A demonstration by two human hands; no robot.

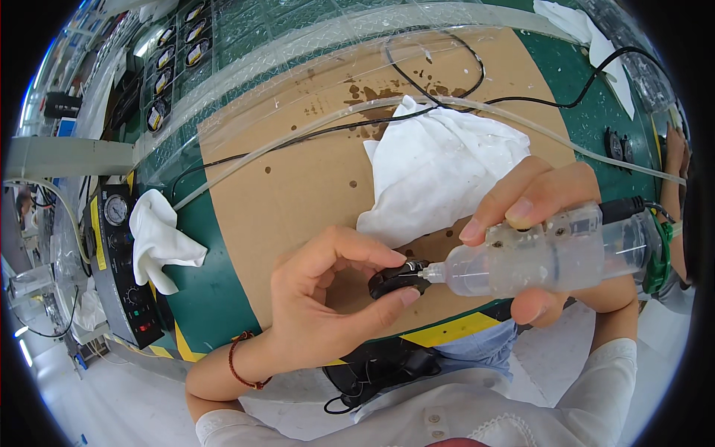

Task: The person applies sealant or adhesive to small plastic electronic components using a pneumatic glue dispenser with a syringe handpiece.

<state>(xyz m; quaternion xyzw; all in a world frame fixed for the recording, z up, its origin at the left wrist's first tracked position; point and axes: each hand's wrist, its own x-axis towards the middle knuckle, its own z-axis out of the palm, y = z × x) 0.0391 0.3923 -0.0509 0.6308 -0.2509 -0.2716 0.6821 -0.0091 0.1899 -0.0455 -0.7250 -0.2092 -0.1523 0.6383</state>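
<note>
Left fingers point(371, 249) pinch black disc point(383, 280) — right fingers point(514, 195), syringe point(542, 257).

Syringe point(547, 259) right of the workpiece point(389, 281), both above the cardboard point(275, 197), cloth point(439, 167) behind them, control box point(121, 261) far left.

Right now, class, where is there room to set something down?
Mostly bare: flat brown cardboard between the translucent flexible tube, larger crumpled white cloth and left hand; the green bench strip beside the smaller white cloth. Crowded: around the right hand, translucent plastic syringe and small round black part.
</note>
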